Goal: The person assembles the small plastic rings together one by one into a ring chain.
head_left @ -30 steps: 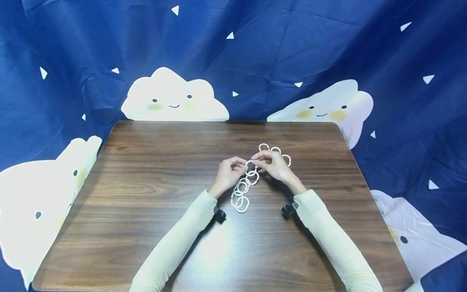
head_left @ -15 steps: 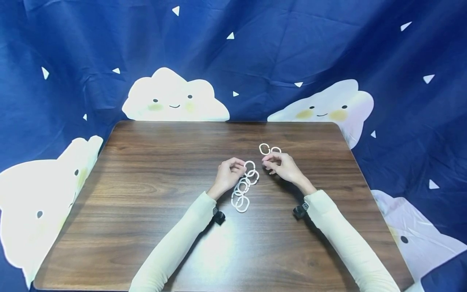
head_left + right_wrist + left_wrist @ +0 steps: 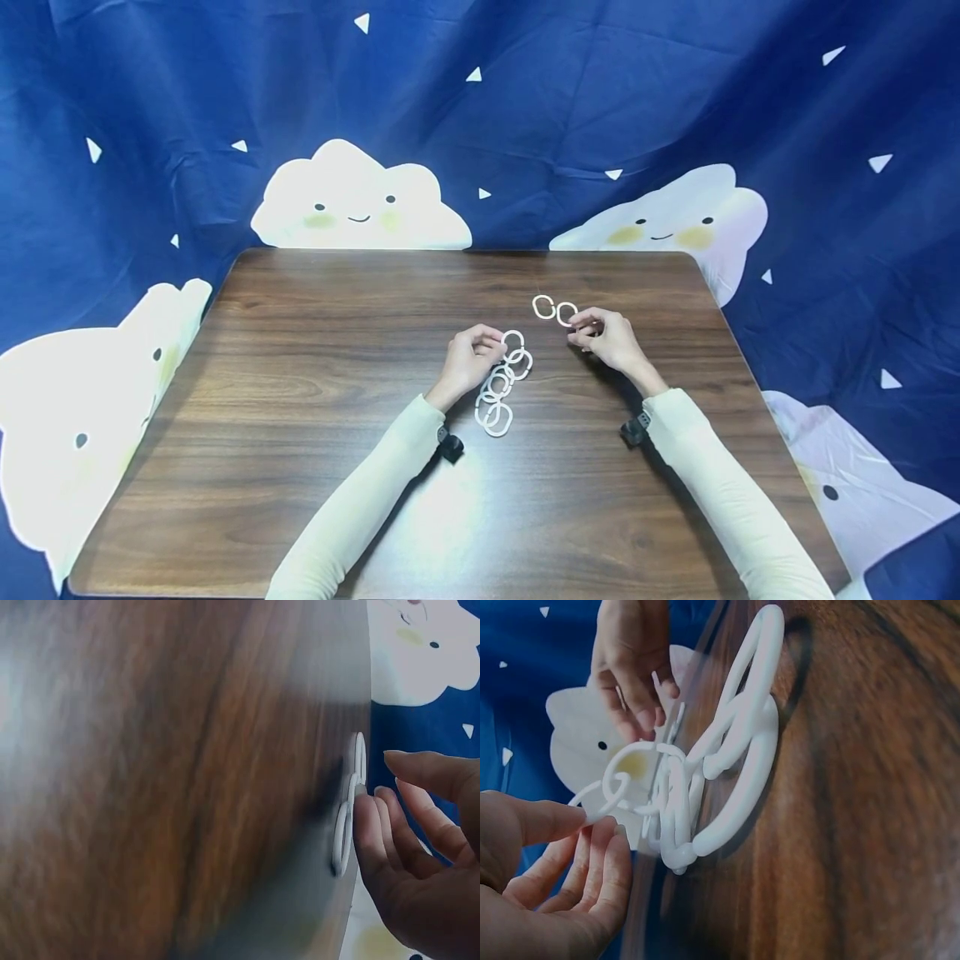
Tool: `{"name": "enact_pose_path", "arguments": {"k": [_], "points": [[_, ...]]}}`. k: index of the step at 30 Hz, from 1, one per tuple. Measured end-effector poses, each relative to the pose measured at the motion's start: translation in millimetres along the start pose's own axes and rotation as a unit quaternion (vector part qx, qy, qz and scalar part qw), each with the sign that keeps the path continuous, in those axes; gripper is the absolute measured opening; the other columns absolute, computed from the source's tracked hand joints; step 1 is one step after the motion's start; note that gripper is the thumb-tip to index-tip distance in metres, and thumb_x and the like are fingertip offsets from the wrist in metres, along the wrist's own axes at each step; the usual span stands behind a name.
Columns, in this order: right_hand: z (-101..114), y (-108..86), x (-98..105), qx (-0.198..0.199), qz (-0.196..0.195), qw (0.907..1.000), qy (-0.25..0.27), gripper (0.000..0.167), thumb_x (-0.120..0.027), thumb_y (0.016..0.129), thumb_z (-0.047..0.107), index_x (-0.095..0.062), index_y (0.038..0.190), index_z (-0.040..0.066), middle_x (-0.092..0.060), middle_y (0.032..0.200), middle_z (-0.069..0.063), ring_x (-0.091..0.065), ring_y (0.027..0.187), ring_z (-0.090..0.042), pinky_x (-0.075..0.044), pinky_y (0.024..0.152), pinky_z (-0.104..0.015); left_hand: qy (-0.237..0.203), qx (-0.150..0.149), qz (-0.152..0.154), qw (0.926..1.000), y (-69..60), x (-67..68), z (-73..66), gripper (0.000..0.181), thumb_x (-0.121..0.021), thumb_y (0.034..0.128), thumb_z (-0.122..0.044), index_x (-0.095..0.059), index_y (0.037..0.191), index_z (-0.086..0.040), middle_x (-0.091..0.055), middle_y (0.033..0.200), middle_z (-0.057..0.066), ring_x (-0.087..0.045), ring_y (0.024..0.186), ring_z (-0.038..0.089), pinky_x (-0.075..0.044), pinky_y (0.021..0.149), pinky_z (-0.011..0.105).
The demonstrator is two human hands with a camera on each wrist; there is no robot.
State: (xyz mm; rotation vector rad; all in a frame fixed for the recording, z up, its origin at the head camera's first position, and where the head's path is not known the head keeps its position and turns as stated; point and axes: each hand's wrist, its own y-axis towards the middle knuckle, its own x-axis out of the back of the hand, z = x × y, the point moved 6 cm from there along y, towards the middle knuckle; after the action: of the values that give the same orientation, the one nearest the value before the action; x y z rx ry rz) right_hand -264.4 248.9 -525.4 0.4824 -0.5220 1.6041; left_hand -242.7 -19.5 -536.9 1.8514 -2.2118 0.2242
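My left hand (image 3: 470, 360) pinches the end link (image 3: 513, 332) of a chain of joined white plastic C-shaped links, between thumb and fingertips. The rest of the chain (image 3: 759, 776) trails toward me, lying on or just above the tabletop. To the right, my right hand (image 3: 611, 340) hovers low over the table with thumb and fingers apart and nothing between them. Beside its fingertips lie loose white links; one link (image 3: 567, 304) is close to the index finger and another link (image 3: 543, 296) is farther left. In the right wrist view a further loose link (image 3: 341, 840) lies by the fingers.
A brown wood-grain table (image 3: 337, 500) fills the lower view. Behind it hangs a blue curtain (image 3: 525, 100) with white clouds and triangles. Each wrist carries a small black camera (image 3: 451, 447).
My right hand has left the chain's end link and moved right, toward the loose links. The left hand keeps its pinch in nearly the same place.
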Motion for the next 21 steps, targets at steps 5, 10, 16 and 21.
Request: {"name": "enact_pose_path", "arguments": {"k": [5,10,16,21], "points": [[-3.7,0.5,9.2,0.012,-0.034,0.9979,-0.054,0.04,-0.085,0.086,0.011,-0.071,0.122,0.002,-0.074,0.111,-0.025,-0.072,0.092,-0.028,-0.061,0.073,-0.03,-0.007,0.009,-0.004,0.9999,-1.1,0.9,0.6,0.015,-0.074,0.0915,-0.008,-0.075,0.106,-0.003,-0.08,0.094,0.015,-0.067,0.069,0.0,-0.053,0.063,0.014],[-10.3,2.2,14.3,0.021,-0.054,0.9937,-0.096,0.05,-0.087,0.083,0.013,-0.069,0.128,0.001,-0.066,0.126,-0.024,-0.065,0.114,-0.041,-0.051,0.1,-0.049,-0.015,0.012,-0.003,0.9998,-0.9,1.8,0.8,0.018,-0.074,0.0924,-0.008,-0.074,0.109,0.0,-0.079,0.095,0.017,-0.067,0.069,0.0,-0.053,0.062,0.014],[-16.1,5.3,18.3,0.005,-0.045,0.9934,-0.105,0.055,-0.086,0.085,0.017,-0.066,0.133,0.001,-0.063,0.136,-0.026,-0.062,0.122,-0.044,-0.048,0.108,-0.055,-0.019,0.008,-0.002,0.9998,-0.2,3.6,-0.2,0.022,-0.074,0.0925,-0.008,-0.072,0.111,0.003,-0.079,0.096,0.019,-0.068,0.07,0.002,-0.053,0.063,0.013],[-20.0,8.1,19.1,-0.009,-0.033,0.9941,-0.103,0.056,-0.085,0.086,0.019,-0.064,0.135,0.002,-0.066,0.136,-0.026,-0.061,0.126,-0.044,-0.046,0.112,-0.056,-0.022,0.013,-0.003,0.9997,0.3,3.7,0.5,0.021,-0.074,0.092,-0.008,-0.073,0.11,0.002,-0.079,0.096,0.018,-0.069,0.07,0.002,-0.054,0.063,0.014]]}}
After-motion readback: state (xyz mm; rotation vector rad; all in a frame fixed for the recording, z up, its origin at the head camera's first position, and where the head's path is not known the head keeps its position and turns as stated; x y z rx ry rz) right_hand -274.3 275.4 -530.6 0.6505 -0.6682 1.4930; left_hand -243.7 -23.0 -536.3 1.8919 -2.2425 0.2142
